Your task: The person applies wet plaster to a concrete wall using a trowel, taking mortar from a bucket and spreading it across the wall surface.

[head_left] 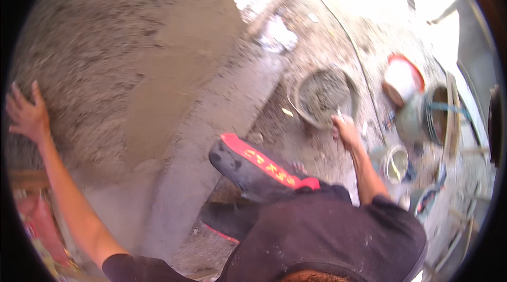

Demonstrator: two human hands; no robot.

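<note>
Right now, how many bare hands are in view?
2: the left hand, spread by the rough brown-grey plastered surface; the right hand, at the rim of the round grey mortar bucket.

Mortar [323, 89]: grey, I see, right of centre.
Coated surface [174, 70]: I make out an even grey-brown patch against mottled brown, upper left.
Trousers [235, 167]: black, red stripe with yellow marks, lower middle.
Shirt [327, 234]: near-black on my feed, bottom.
Pail [403, 78]: orange-red rim, right.

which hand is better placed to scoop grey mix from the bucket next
Probably the right hand: it is at the near side of the bucket, close to the grey mix. The left hand is spread, far off by the rough surface.
</note>
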